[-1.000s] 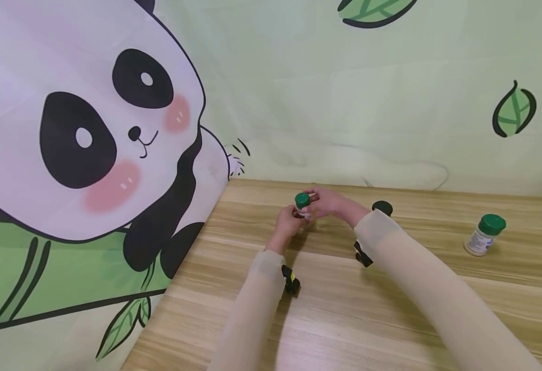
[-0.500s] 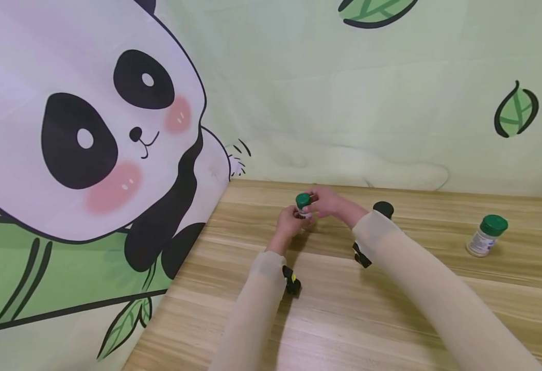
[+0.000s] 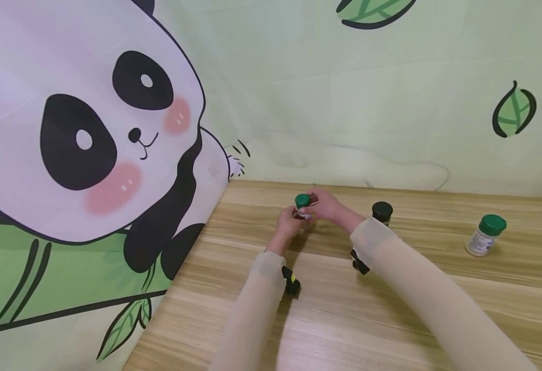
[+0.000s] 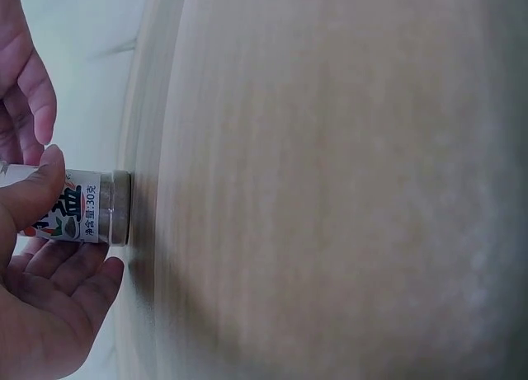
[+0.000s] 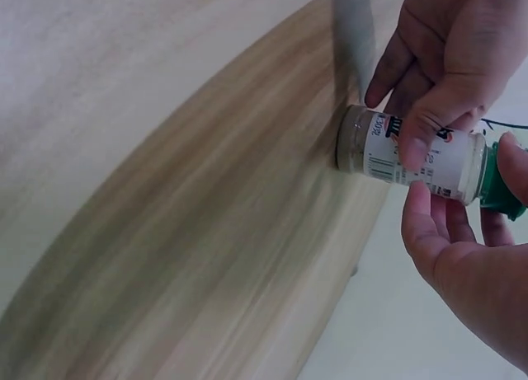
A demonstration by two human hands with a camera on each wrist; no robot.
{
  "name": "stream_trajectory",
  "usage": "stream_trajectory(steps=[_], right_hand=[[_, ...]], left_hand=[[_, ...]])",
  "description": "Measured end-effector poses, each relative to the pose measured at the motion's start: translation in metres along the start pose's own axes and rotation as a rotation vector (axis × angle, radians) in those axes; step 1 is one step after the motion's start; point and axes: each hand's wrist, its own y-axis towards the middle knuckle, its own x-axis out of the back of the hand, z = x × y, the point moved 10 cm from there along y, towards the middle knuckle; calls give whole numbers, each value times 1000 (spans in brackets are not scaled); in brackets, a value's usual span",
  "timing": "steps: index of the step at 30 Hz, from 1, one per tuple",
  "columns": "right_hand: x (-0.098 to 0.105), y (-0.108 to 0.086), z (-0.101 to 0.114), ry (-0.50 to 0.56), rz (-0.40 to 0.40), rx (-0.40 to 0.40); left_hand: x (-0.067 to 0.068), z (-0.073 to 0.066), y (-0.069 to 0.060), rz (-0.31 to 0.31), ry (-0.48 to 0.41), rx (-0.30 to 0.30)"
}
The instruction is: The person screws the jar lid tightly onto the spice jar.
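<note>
A small clear seasoning jar (image 5: 380,143) with a green cap (image 3: 302,200) and a printed white label stands upright at the far left of the table. My left hand (image 3: 290,222) grips its body, the thumb across the label (image 4: 89,205). Above it my right hand (image 3: 326,205) holds the green cap, with the thumb (image 5: 513,170) on one side and fingers on the other. In the right wrist view the cap sits on the jar's neck. The jar's base is at the tabletop in both wrist views.
A black-capped jar (image 3: 382,211) stands just behind my right sleeve, its lower part hidden. Farther right is another green-capped jar (image 3: 484,236). The wooden table (image 3: 326,309) meets a panda-printed cloth (image 3: 345,113) at the back and left.
My right hand and forearm have shifted slightly, showing more of the black-capped jar. The left hand and the seasoning jar stay in place.
</note>
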Motion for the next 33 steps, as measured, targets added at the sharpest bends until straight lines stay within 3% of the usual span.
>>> stream_trajectory(steps=[10, 15, 16, 19, 22, 23, 27, 33], right_hand=[[1, -2, -2, 8, -62, 13], [1, -3, -1, 1, -81, 34], [1, -3, 0, -3, -86, 40], [1, -4, 0, -1, -100, 49], [1, -5, 1, 14, -112, 49], [1, -5, 1, 21, -116, 47], [0, -6, 0, 28, -132, 39], [-1, -6, -5, 25, -155, 14]], left_hand=[[1, 3, 3, -17, 22, 6], [-1, 14, 16, 13, -2, 14], [-2, 21, 25, 18, -13, -23], [-2, 24, 28, 24, -3, -32], [-2, 20, 23, 17, -10, -25], [0, 12, 14, 12, 1, 8], [1, 4, 6, -13, 33, -5], [2, 3, 3, -19, 68, -3]])
